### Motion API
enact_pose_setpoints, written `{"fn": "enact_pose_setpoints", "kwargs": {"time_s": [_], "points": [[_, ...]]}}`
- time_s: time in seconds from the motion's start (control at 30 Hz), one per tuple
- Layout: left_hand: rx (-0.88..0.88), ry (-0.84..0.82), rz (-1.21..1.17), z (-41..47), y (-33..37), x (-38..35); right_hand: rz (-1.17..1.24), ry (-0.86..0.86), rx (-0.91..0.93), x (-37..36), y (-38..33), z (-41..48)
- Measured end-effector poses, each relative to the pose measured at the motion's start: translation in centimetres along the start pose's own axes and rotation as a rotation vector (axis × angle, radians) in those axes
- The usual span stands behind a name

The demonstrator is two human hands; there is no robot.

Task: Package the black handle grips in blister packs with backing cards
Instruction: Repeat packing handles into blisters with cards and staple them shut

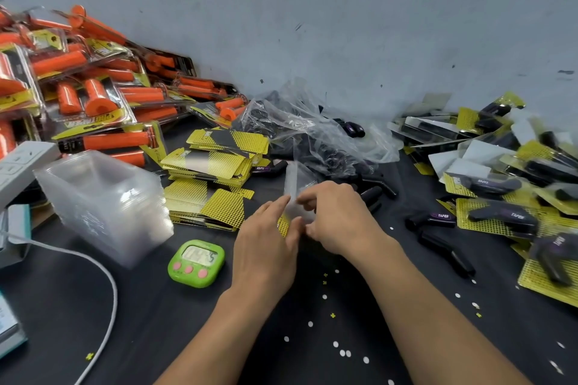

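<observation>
Both hands meet over the black table at centre. My left hand (pixel 266 244) and my right hand (pixel 336 217) together hold a clear blister pack (pixel 295 187) with a yellow backing card (pixel 284 225) showing at its lower edge. The right fingers are curled round the pack's side; the left fingers lie along its other side with the thumb against it. Loose black handle grips (pixel 433 219) lie to the right and behind the hands. A stack of yellow-black backing cards (pixel 215 162) sits to the left, beside a stack of empty clear blisters (pixel 103 197).
Packed black grips (pixel 500 197) pile up at right. Packed orange grips (pixel 93 97) pile up at back left. A clear plastic bag (pixel 312 131) holds more black grips by the wall. A green timer (pixel 196 262), a white cable (pixel 103 275) and a power strip (pixel 22 162) lie at left.
</observation>
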State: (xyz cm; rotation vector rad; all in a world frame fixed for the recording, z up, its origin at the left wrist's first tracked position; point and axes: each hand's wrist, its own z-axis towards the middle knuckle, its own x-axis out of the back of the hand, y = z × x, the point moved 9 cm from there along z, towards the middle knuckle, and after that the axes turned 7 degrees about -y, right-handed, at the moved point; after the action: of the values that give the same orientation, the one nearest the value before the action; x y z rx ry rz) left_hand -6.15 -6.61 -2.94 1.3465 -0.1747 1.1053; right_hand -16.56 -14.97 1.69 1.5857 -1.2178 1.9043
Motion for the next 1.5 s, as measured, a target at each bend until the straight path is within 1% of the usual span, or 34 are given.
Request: {"fn": "enact_pose_setpoints", "kwargs": {"time_s": [0.27, 0.4, 0.53, 0.6, 0.67, 0.8, 0.9, 0.97, 1.03, 1.1, 1.17, 1.23, 1.3, 1.37, 1.43, 1.5], "points": [[0.047, 0.002, 0.015, 0.1, -0.6, 0.2, 0.131, -0.069, 0.000, -0.5, 1.2, 1.0], [0.062, 0.022, 0.019, 0.1, -0.7, 0.5, 0.210, -0.067, -0.028, -0.5, 1.8, 1.5], [0.061, 0.018, 0.020, 0.2, -0.7, 0.5, 0.077, -0.082, 0.024, -1.0, 0.4, 1.2], [0.074, 0.013, 0.002, 0.2, -1.0, 0.6, 0.007, -0.065, 0.021, -1.0, 0.1, 1.2], [0.094, 0.010, -0.037, 0.3, -1.3, 0.7, -0.052, -0.086, 0.012, -1.1, -0.2, 1.3], [0.105, 0.017, -0.070, 0.2, -1.6, 0.8, -0.012, -0.134, -0.016, -0.8, -0.1, 1.4], [0.111, 0.016, -0.075, 0.4, -1.7, 0.7, 0.003, -0.115, -0.043, -0.4, -0.1, 1.3], [0.116, 0.005, -0.051, 0.5, -1.9, 0.6, -0.072, 0.002, -0.069, 0.6, -0.1, 1.1], [0.110, -0.023, -0.017, 0.6, -1.9, 0.2, -0.131, 0.198, -0.103, 2.3, 0.2, 0.3], [0.065, -0.040, -0.005, 0.5, -1.2, 0.1, -0.091, 0.362, -0.117, 3.5, 0.7, -0.6], [-0.032, -0.017, -0.015, 0.2, 0.3, 0.3, -0.060, 0.428, -0.124, 3.5, 0.9, -1.0], [-0.146, 0.035, -0.012, -0.3, 1.7, 0.5, -0.050, 0.425, -0.130, 3.1, 0.7, -0.9], [-0.195, 0.047, 0.038, -0.6, 2.1, 0.4, -0.021, 0.461, -0.141, 3.1, 0.6, -1.1], [-0.170, 0.012, 0.079, -0.4, 1.7, 0.0, 0.062, 0.582, -0.138, 4.3, 0.8, -2.0], [-0.103, -0.012, 0.114, -0.1, 1.0, -0.4, 0.166, 0.744, -0.103, 5.7, 1.4, -4.1], [0.008, 0.048, 0.155, -0.1, 0.0, 0.4, 0.229, 0.897, -0.043, 6.1, 1.5, -7.3]]}}
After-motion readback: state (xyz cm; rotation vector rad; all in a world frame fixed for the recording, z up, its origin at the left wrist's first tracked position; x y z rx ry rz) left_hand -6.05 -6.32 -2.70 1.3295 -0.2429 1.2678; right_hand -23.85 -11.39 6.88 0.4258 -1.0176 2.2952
